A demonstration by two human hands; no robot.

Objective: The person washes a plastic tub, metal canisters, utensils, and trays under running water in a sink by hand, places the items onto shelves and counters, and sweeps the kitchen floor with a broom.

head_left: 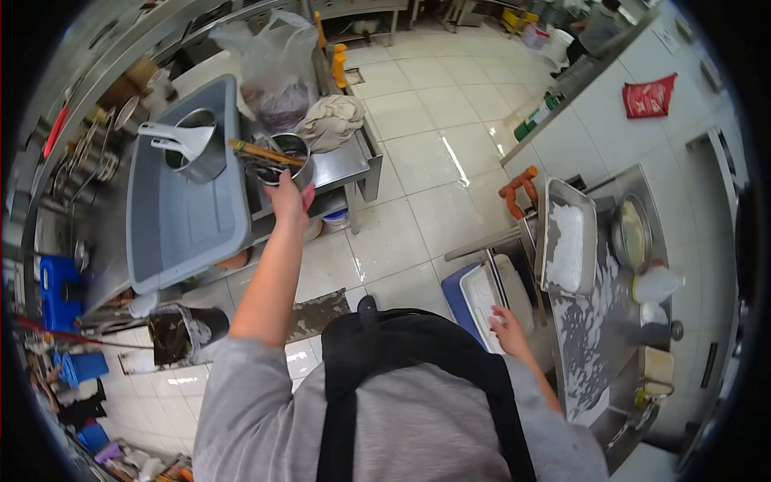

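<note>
My left hand is stretched out to the left bench, closed at the near side of a round metal pot. Utensils stick out of the pot, among them one with a yellowish wooden handle; their lower parts are hidden. Beside it is a large grey plastic tub, in which a metal container holds white-handled tools. A crumpled cloth and a clear plastic bag lie just beyond the pot. Low on my right, my right hand hangs with loosely bent fingers apart, holding nothing, above a blue-and-white cooler.
On the right, a soapy steel counter carries a rectangular pan with foam and a round bowl. A bin stands at lower left. White floor tiles run between the benches. Another person is far off.
</note>
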